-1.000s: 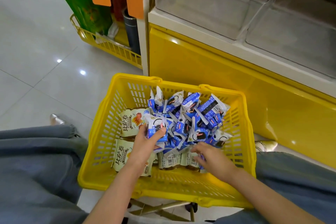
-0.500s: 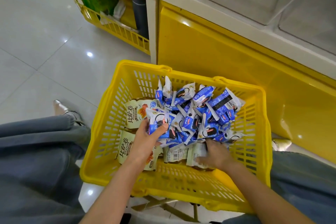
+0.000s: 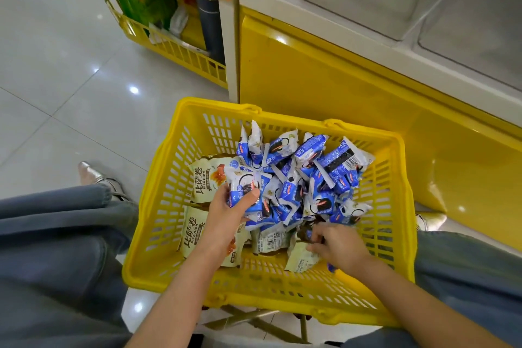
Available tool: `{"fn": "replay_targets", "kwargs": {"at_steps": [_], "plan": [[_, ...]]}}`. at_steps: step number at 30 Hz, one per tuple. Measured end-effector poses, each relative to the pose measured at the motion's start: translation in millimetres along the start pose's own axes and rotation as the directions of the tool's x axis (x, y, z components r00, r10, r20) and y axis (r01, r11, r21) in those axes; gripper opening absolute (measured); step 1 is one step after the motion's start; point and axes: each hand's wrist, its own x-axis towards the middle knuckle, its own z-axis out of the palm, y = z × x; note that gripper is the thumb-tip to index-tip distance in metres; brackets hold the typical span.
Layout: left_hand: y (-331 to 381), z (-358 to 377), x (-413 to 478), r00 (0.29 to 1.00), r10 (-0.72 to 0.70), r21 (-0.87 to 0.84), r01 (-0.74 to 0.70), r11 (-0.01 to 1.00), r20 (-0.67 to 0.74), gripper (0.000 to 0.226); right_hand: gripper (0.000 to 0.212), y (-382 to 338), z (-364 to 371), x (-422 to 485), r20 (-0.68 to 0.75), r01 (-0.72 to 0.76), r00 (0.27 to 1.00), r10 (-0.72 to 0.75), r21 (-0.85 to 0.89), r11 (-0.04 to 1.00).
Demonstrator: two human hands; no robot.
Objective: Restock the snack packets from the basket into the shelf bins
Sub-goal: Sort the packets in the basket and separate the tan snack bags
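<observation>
Over a yellow basket (image 3: pixel 158 206) of snack packets (image 3: pixel 305 178), the left hand (image 3: pixel 226 215) grips blue packets (image 3: pixel 243 186); the right hand (image 3: pixel 339 246), fingers curled, pinches a dark packet (image 3: pixel 306 233) near the front.

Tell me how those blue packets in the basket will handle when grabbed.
Probably light: the left hand grips several blue packets at once. Likely slippery, since the wrappers look glossy. Likely crinkly rather than stiff; they lie jumbled at all angles in the basket.

比萨卷 was printed on the far cream packet (image 3: pixel 204 181) and the near cream packet (image 3: pixel 195 237); the blue packets' (image 3: pixel 308 172) lettering could not be read.
</observation>
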Motion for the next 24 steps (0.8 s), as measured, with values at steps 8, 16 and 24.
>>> {"fn": "replay_targets", "kwargs": {"at_steps": [8, 16, 24], "plan": [[30, -28, -19, 0.988, 0.139, -0.117, -0.146, 0.982, -0.061, 0.039, 0.025, -55, -81, -34, -0.254, 0.24, 0.957, -0.138, 0.434, 0.869], [56, -84, -41, 0.93, 0.248, -0.225, -0.312, 0.923, -0.271, 0.017, 0.012, -139, -54, -17, -0.372, 0.405, 0.875, -0.311, 0.207, 0.891], [48, -102, -52, 0.933, 0.231, -0.254, -0.303, 0.919, -0.277, 0.024, 0.029, -159, -25, -3, 0.129, -0.188, 0.982, 0.139, 0.757, 0.625]]}}
